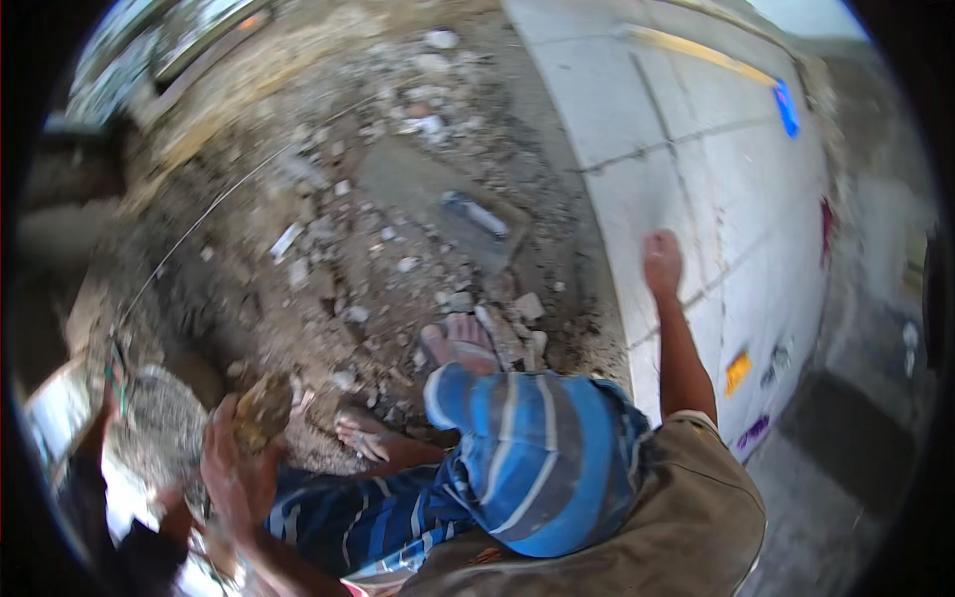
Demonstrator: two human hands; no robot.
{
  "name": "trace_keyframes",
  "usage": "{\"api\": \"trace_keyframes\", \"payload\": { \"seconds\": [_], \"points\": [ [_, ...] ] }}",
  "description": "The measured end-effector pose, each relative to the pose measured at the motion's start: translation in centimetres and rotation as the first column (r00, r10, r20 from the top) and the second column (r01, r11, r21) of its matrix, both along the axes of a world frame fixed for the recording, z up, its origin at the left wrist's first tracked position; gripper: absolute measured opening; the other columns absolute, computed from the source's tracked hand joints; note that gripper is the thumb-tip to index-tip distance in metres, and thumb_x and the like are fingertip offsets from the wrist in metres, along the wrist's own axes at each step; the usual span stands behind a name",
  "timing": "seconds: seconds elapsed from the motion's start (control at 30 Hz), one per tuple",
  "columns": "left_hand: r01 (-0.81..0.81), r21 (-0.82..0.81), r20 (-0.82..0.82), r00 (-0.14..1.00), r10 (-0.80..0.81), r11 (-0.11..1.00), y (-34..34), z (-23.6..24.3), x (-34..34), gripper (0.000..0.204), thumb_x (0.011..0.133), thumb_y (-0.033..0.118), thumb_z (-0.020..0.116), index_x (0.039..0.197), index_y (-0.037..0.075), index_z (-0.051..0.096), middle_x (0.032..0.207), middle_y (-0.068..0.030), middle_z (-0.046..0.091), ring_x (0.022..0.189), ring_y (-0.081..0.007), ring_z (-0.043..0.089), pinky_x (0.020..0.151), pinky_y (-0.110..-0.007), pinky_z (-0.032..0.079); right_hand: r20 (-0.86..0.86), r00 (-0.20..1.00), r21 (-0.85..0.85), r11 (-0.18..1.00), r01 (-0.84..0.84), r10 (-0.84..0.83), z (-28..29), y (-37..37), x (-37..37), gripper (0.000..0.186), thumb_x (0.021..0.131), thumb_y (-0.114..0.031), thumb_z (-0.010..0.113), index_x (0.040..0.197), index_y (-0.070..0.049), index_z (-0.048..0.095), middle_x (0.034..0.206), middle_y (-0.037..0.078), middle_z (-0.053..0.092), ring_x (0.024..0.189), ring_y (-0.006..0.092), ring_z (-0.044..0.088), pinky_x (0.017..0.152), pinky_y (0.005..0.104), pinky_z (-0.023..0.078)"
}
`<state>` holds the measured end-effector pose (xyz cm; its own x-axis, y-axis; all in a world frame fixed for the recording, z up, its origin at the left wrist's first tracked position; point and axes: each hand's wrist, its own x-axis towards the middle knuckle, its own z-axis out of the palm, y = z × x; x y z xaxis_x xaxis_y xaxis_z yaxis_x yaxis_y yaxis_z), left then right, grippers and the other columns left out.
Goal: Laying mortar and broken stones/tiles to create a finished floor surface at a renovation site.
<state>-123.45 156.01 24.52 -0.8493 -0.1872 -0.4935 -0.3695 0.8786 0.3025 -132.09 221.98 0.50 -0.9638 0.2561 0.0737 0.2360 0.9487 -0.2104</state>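
My left hand (237, 468) is closed around a rough, yellowish-brown chunk of stone (264, 410) at the lower left. Just beside it is a round container's load of grey, crumbly material (159, 423). Another person's hand (175, 519) and dark sleeve (149, 557) are close to that load at the left edge. Over on the right, my right arm reaches forward and its hand (663, 263) rests on the pale tiled surface (731, 219). Its fingers look curled in, with nothing visible in them. Blue striped cloth (537, 448) covers my bent knees.
Broken rubble (318, 249) and dirt spread ahead of my feet (460, 343), with a flat grey slab (398, 189) among them. A thin string (214, 207) crosses the left side. On the tiles lie a yellow strip with a blue end (786, 107) and an orange scrap (737, 373).
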Motion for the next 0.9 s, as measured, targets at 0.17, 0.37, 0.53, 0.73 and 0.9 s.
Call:
{"api": "trace_keyframes", "payload": {
  "seconds": [0.17,0.37,0.53,0.73,0.9],
  "points": [
    [0.110,-0.009,-0.073,0.991,-0.111,0.994,-0.7,-1.9,-0.3,0.069,0.075,0.016,0.076,0.136,-0.001,0.050,0.127,-0.0261,0.058,0.117,-0.0418,0.057,0.102,-0.046,0.045,0.006,0.993,0.200,0.973,-0.117,0.118,0.6,-6.9,3.3,0.038,0.091,-0.033,0.065,0.117,-0.005,0.063,0.110,0.018,0.062,0.106,0.0376,0.058,0.090,0.0463,0.048],
    [0.085,-0.051,-0.067,0.994,-0.088,0.995,-0.2,-2.2,-0.8,0.069,0.074,0.016,0.077,0.135,0.000,0.050,0.126,-0.0241,0.060,0.116,-0.0418,0.057,0.101,-0.047,0.045,0.042,0.999,0.175,0.984,-0.002,-0.005,-1.8,-7.3,2.5,0.025,0.093,-0.028,0.059,0.101,-0.005,0.063,0.101,0.016,0.060,0.096,0.0362,0.058,0.087,0.0465,0.047],
    [0.108,-0.030,-0.128,0.985,-0.111,0.994,-0.1,-2.2,-1.0,0.065,0.072,0.013,0.077,0.131,0.003,0.052,0.118,-0.0227,0.061,0.107,-0.0426,0.059,0.091,-0.048,0.048,-0.017,0.999,-0.066,0.997,0.036,-0.037,0.1,-0.8,1.5,0.024,0.095,-0.024,0.055,0.100,-0.002,0.062,0.102,0.020,0.061,0.098,0.0377,0.059,0.088,0.0459,0.047],
    [0.151,-0.041,-0.186,0.970,-0.156,0.988,0.0,-1.8,-0.8,0.068,0.071,0.015,0.080,0.132,0.004,0.052,0.118,-0.0209,0.062,0.107,-0.0420,0.060,0.091,-0.047,0.049,-0.296,0.946,0.363,0.932,-0.014,0.130,5.9,-3.3,-2.7,0.055,0.092,-0.032,0.063,0.135,0.003,0.053,0.123,0.025,0.059,0.118,0.0425,0.054,0.106,0.0490,0.039],
    [0.210,-0.084,-0.245,0.943,-0.225,0.974,0.6,-2.7,-2.5,0.066,0.068,0.018,0.082,0.127,0.005,0.055,0.110,-0.0200,0.063,0.099,-0.0422,0.060,0.083,-0.048,0.050,-0.028,0.887,-0.365,0.821,-0.438,0.461,6.1,-25.2,-6.3,0.052,0.089,-0.038,0.066,0.129,-0.006,0.056,0.121,0.023,0.061,0.116,0.0403,0.056,0.098,0.0487,0.045]
  ]
}}
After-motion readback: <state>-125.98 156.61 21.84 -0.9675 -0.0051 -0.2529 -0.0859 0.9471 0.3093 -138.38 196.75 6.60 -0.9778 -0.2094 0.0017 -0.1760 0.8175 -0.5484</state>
